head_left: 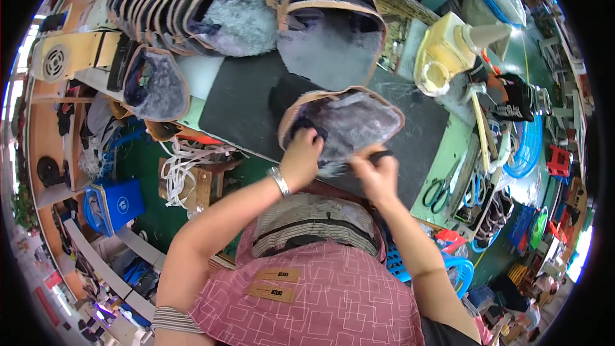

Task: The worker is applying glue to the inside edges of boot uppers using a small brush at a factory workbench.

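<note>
A shoe upper [368,118] with grey fluffy lining and a tan edge is held tilted above the black mat [240,99], its lined side facing up. My left hand [301,159] is closed on its near left part, fingertips reaching into the dark inside. At the upper's lower right edge is my right hand [378,176], its fingers curled around a small black thing too blurred to name. Whether the right fingers also touch the upper is unclear. Behind it stand two nested rows of similar uppers, the left row [240,25] and the right row [333,54].
A single upper [168,90] lies at the left edge. At the right are a yellow glue container [445,54], a hammer [480,131] and dark-handled scissors [437,196]. White straps [178,176] hang over a box, left of the bench; a blue bin [122,205] stands farther left.
</note>
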The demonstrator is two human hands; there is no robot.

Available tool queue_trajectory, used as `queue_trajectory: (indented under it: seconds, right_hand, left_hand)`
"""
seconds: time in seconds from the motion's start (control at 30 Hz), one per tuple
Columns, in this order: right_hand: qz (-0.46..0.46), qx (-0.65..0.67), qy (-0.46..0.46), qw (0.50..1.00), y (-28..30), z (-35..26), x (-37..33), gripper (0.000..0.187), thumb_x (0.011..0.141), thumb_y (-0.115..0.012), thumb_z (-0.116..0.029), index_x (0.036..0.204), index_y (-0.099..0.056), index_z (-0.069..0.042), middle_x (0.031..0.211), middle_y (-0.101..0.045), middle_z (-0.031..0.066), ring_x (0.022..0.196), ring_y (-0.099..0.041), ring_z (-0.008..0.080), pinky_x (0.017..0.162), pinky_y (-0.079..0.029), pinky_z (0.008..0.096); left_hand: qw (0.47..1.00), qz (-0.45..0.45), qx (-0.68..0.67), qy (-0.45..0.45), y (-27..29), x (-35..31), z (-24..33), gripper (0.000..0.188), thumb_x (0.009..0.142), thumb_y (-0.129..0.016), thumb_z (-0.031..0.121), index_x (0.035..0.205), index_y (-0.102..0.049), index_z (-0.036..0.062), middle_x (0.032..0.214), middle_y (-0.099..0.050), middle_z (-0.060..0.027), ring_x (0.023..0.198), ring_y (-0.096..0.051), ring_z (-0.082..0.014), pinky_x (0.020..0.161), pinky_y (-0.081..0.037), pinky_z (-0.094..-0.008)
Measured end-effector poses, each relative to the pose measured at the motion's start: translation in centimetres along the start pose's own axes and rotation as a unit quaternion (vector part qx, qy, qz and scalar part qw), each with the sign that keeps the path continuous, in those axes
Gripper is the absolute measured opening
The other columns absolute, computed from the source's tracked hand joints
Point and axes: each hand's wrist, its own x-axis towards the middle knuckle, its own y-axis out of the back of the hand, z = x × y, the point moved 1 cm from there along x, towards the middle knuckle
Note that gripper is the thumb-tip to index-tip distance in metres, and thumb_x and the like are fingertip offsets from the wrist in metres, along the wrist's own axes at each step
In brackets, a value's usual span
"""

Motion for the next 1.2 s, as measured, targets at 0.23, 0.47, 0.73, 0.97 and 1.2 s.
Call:
queue_trajectory:
  seconds: [0.23, 0.47, 0.73, 0.97, 1.2]
  right_hand:
    - [0.150, -0.234, 0.245, 0.929, 4.3, -11.2, 11.2, 0.022, 0.076, -0.060, -0.019, 0.091, -0.053, -0.004, 0.065, -0.046, 0.0021, 0.059, -0.043, 0.0115, 0.057, -0.037, 0.0250]
    - [0.059, -0.677, 0.345, 0.648, 0.1, -9.9, 23.2, 0.030, 0.070, -0.066, -0.027, 0.086, -0.051, -0.007, 0.075, -0.058, 0.0084, 0.078, -0.056, 0.0250, 0.065, -0.046, 0.0353]
    - [0.015, -0.702, 0.340, 0.626, 0.3, -10.4, 25.2, 0.020, 0.069, -0.063, -0.017, 0.081, -0.052, -0.004, 0.077, -0.060, 0.0097, 0.079, -0.056, 0.0262, 0.067, -0.047, 0.0370]
    - [-0.057, -0.748, 0.198, 0.631, -2.3, -11.9, 16.8, 0.013, 0.068, -0.051, -0.012, 0.076, -0.057, -0.005, 0.066, -0.060, 0.0158, 0.064, -0.061, 0.0294, 0.056, -0.048, 0.0411]
    - [-0.114, -0.567, 0.321, 0.750, -0.5, -2.3, 13.1, 0.016, 0.064, -0.059, -0.014, 0.077, -0.053, -0.006, 0.070, -0.060, 0.0080, 0.069, -0.058, 0.0263, 0.057, -0.047, 0.0368]
  left_hand:
    - [0.918, 0.183, 0.194, -0.292, 2.8, 0.7, 1.0, 0.038, 0.072, -0.053, 0.016, 0.109, -0.051, 0.0058, 0.125, -0.041, -0.0139, 0.118, -0.035, -0.0346, 0.095, -0.031, -0.0463]
    - [0.969, 0.207, 0.009, 0.135, 11.3, 3.4, -7.4, 0.032, 0.068, -0.054, 0.007, 0.099, -0.056, 0.0085, 0.076, -0.060, -0.0208, 0.072, -0.058, -0.0391, 0.068, -0.046, -0.0467]
    - [0.868, 0.303, 0.172, 0.355, 30.7, -5.8, -28.7, 0.055, 0.078, -0.060, 0.021, 0.125, -0.037, 0.0040, 0.105, -0.055, -0.0259, 0.097, -0.054, -0.0386, 0.084, -0.041, -0.0406]
    - [0.890, 0.421, 0.174, -0.029, 21.6, 3.9, -12.2, 0.061, 0.080, -0.059, 0.022, 0.126, -0.031, -0.0063, 0.130, -0.031, -0.0251, 0.119, -0.033, -0.0383, 0.099, -0.028, -0.0432]
    - [0.988, 0.023, -0.081, -0.132, -0.6, 4.1, 0.0, 0.057, 0.070, -0.058, 0.006, 0.123, -0.038, -0.0019, 0.120, -0.043, -0.0224, 0.114, -0.041, -0.0356, 0.098, -0.032, -0.0413]
